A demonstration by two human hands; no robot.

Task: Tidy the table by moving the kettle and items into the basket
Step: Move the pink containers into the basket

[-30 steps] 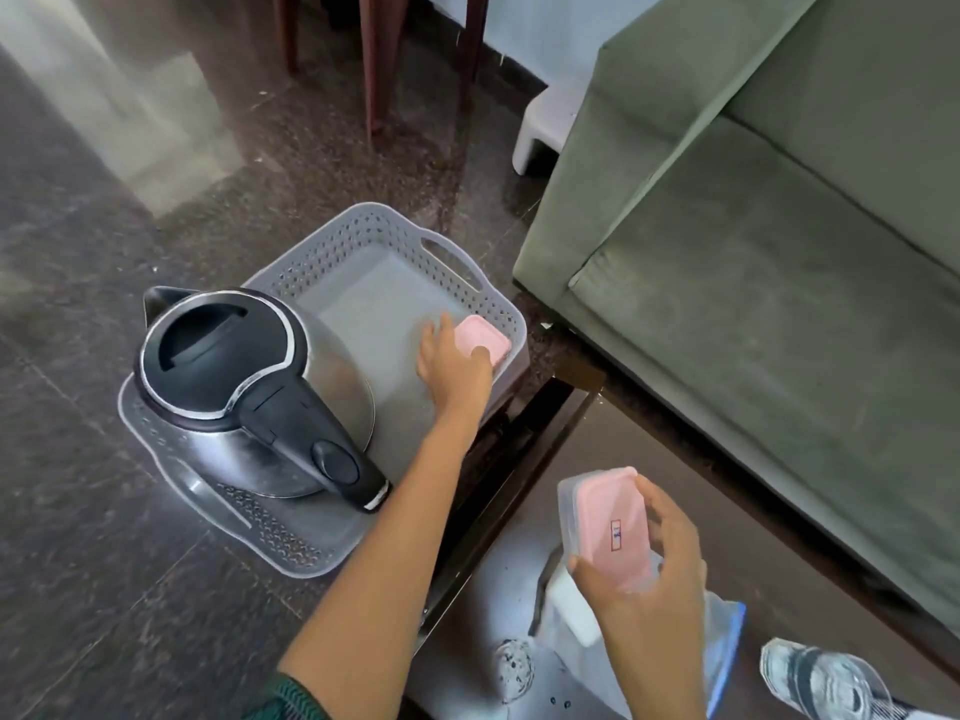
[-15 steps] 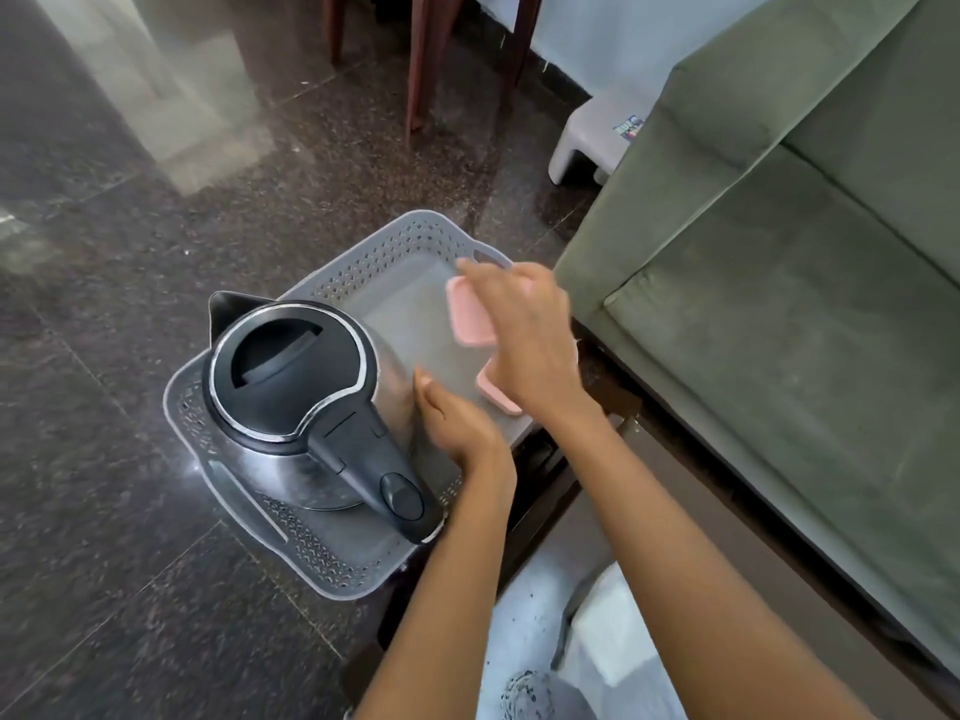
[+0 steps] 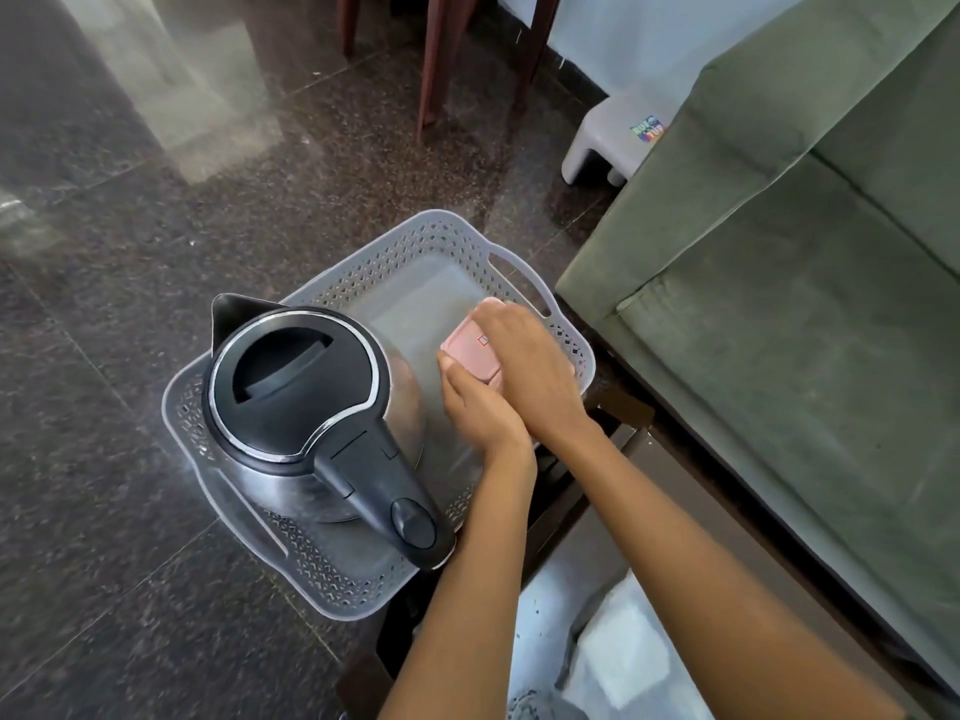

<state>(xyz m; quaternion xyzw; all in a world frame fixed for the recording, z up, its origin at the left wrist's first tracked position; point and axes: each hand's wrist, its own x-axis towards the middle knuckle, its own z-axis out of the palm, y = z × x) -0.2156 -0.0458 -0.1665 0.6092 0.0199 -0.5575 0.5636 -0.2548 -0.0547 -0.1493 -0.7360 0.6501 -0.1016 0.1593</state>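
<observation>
A steel kettle [image 3: 306, 407] with a black lid and handle stands in the left half of the grey perforated basket [image 3: 363, 589] on the floor. Inside the basket's right side, a pink-lidded box [image 3: 470, 353] lies under both hands. My right hand [image 3: 530, 371] covers its right side and grips it from above. My left hand [image 3: 478, 407] touches its near edge with the fingers curled against it. A second pink box seen earlier in that corner is hidden beneath the hands.
A green sofa [image 3: 779, 330] runs along the right, close to the basket. The dark table's corner [image 3: 597, 485] lies under my forearms, with a white cloth or bag [image 3: 623, 657] on it. A white stool [image 3: 618, 137] and wooden chair legs [image 3: 436, 65] stand beyond.
My right hand carried a pink-lidded box from above the table into the basket's right side and lowered it there. My left hand pulled back slightly, then closed in against the box.
</observation>
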